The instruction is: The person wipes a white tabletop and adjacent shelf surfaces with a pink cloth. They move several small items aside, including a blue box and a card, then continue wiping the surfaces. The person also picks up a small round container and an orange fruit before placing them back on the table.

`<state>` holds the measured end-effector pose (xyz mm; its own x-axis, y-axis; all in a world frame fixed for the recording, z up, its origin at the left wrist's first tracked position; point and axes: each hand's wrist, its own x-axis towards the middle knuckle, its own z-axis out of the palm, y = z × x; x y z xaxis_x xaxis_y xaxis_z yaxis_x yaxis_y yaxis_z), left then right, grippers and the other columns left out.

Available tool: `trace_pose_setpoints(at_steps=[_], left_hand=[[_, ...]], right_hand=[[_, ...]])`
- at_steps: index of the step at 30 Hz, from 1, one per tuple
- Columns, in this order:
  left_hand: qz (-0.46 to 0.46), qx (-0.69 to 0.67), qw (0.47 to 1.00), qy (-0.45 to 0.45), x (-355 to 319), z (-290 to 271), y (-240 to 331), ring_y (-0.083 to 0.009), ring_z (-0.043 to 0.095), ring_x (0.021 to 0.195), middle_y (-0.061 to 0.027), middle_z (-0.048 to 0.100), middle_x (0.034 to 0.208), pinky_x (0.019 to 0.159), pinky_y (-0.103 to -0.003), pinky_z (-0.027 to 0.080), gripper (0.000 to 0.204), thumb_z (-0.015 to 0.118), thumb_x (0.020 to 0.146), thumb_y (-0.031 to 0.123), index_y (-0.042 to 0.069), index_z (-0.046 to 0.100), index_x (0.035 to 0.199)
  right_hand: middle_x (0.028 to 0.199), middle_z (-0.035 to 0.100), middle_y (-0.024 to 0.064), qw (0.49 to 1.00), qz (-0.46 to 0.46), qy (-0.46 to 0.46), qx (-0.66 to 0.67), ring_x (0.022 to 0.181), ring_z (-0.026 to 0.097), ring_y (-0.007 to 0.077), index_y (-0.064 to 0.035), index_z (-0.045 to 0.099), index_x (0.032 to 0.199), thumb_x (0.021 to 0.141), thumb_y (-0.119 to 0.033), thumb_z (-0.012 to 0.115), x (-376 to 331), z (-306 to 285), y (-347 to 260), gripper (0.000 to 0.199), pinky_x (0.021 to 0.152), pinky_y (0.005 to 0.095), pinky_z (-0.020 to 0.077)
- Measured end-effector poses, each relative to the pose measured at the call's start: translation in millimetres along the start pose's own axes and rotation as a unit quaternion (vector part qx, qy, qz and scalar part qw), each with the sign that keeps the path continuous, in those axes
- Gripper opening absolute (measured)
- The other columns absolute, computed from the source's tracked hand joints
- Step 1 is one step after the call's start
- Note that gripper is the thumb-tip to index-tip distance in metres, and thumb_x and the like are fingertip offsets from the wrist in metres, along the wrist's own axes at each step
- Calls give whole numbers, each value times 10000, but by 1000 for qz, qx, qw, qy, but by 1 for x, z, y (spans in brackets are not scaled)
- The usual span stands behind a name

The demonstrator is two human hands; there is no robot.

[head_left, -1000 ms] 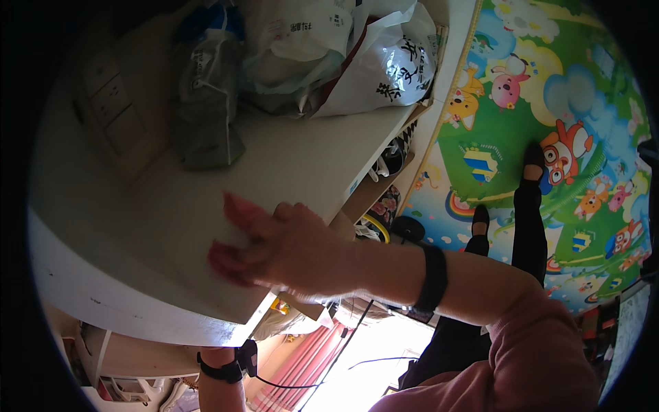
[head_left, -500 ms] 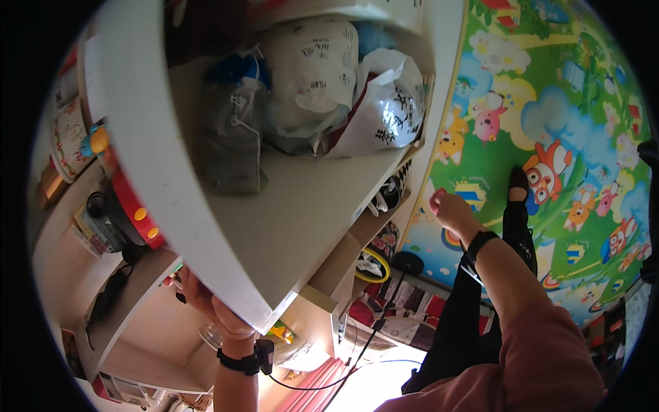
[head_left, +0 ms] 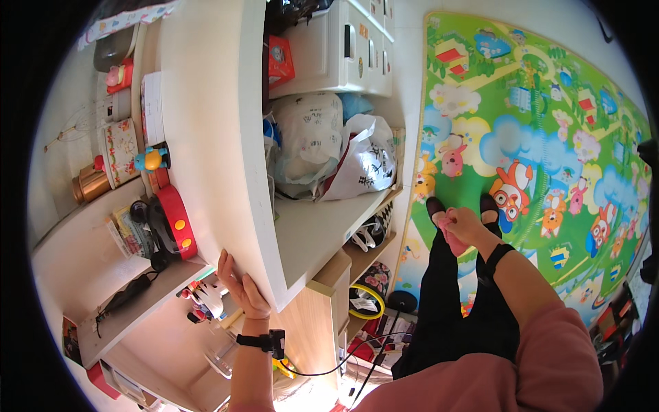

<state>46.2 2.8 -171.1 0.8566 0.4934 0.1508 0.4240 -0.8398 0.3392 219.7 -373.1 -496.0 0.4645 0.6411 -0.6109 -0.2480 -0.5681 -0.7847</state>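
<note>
My left hand (head_left: 244, 292) rests with outstretched fingers against the pale side panel (head_left: 216, 206) of a tall shelf unit, near its front corner. It holds nothing. In front of my legs, my right hand (head_left: 467, 225) is closed around a pink cloth (head_left: 454, 243), which hangs a little below the fingers. On the unit's white shelf (head_left: 302, 237) stand a whitish plastic bag (head_left: 309, 130) and a white carrier bag (head_left: 371, 161) with dark print.
Left of the panel are open shelves with a red toy (head_left: 177, 221), a floral tin (head_left: 120, 151) and a black folded umbrella (head_left: 130, 295). White drawers (head_left: 336, 55) stand above the bags. A yellow ring (head_left: 367, 302) lies below. A cartoon play mat (head_left: 528, 137) covers the floor.
My left hand has shifted onto the panel's face, its fingers now in plain sight. The right hand has come across in front of my legs, and the pink cloth shows more. The view has swung.
</note>
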Motion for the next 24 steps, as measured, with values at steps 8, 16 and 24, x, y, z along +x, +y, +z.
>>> trace_pose_setpoints(at_steps=[8, 16, 24], left_hand=[[21, 4, 1000, 10, 2, -19, 27, -354, 340, 1367, -217, 350, 1473, 1171, -474, 223, 463, 413, 988, 225, -30, 409, 1374], [30, 6, 999, 25, 4, -51, 46, -373, 360, 1353, -227, 367, 1462, 1155, -482, 255, 451, 438, 965, 186, -28, 423, 1362], [29, 56, 998, 32, 14, -75, 56, -412, 398, 1310, -259, 405, 1430, 1116, -509, 292, 475, 441, 936, 198, -31, 432, 1351]], right_hand=[[807, 670, 228, 985, 44, 126, -108, 803, 657, 401, 6, 637, 775, 786, -367, 664, -90, -65, -15, 374, 714, 464, 507], [825, 679, 204, 973, 113, 199, 9, 792, 678, 333, 24, 646, 819, 774, -374, 720, -149, -126, -56, 407, 679, 401, 525], [593, 616, 125, 975, 129, 167, 75, 466, 603, 203, 29, 623, 768, 795, -185, 685, -165, -187, -121, 224, 451, 351, 462]])
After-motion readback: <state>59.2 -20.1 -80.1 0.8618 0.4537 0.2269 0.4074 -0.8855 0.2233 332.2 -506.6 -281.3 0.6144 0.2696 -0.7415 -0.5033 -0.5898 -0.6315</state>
